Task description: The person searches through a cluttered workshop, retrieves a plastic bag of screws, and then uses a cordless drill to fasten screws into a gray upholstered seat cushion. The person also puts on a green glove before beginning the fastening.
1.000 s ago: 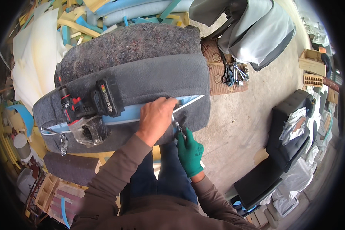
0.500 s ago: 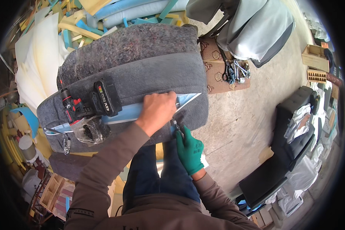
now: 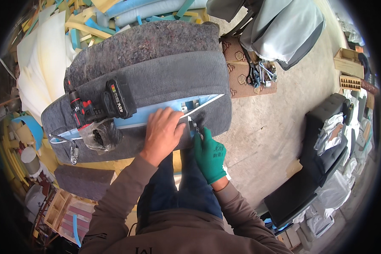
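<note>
The left hand [image 3: 161, 134], grip loosely spread, is resting on one gray cushion [image 3: 156, 74] before the person. The gloved right hand [image 3: 210, 156] is clasping one metal tool [image 3: 195, 125]; one cordless drill [image 3: 82, 111] is lying leftward.

Brown-sleeved forearms [image 3: 122, 184] reach forward, the bare left hand [image 3: 161, 133] palm down, fingers [image 3: 158, 118] lightly bent and thumb held apart, while the green-gloved right hand [image 3: 210, 156], slightly nearer the waist, curls in a grip.
</note>
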`<state>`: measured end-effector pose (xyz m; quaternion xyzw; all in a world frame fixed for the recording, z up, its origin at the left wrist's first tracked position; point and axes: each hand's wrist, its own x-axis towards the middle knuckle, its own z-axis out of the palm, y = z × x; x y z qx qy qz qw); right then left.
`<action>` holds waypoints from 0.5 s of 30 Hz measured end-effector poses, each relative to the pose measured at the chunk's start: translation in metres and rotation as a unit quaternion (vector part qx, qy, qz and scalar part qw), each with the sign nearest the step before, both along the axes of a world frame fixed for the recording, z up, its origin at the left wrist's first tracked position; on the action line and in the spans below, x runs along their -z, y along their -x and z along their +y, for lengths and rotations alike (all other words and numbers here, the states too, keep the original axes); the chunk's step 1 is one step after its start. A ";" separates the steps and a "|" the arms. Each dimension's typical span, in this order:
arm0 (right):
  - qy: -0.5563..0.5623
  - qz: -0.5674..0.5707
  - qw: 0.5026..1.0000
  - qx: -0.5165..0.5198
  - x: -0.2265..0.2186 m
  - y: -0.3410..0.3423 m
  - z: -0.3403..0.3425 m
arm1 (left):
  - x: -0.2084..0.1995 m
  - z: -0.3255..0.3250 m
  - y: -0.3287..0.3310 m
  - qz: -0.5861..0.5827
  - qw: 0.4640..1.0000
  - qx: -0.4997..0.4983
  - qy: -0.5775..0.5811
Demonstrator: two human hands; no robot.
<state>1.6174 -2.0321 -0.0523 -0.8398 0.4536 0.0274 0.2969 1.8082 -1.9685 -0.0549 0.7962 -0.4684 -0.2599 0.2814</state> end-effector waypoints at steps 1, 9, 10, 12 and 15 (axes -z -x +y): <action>0.016 -0.009 1.000 0.000 0.000 -0.001 0.002 | 0.003 0.002 0.000 -0.010 1.000 0.005 0.006; 0.030 0.021 0.999 -0.020 0.005 -0.006 0.007 | 0.002 0.004 -0.006 -0.048 0.996 0.071 -0.002; 0.042 0.021 0.999 -0.028 0.006 -0.005 0.007 | 0.003 0.004 -0.006 -0.052 0.996 0.076 0.001; 0.033 0.034 0.998 -0.033 0.006 -0.005 0.008 | 0.005 0.004 -0.006 -0.063 0.995 0.080 0.003; 0.049 0.040 0.997 -0.050 0.009 -0.004 0.010 | 0.008 0.005 -0.005 -0.076 0.993 0.085 0.000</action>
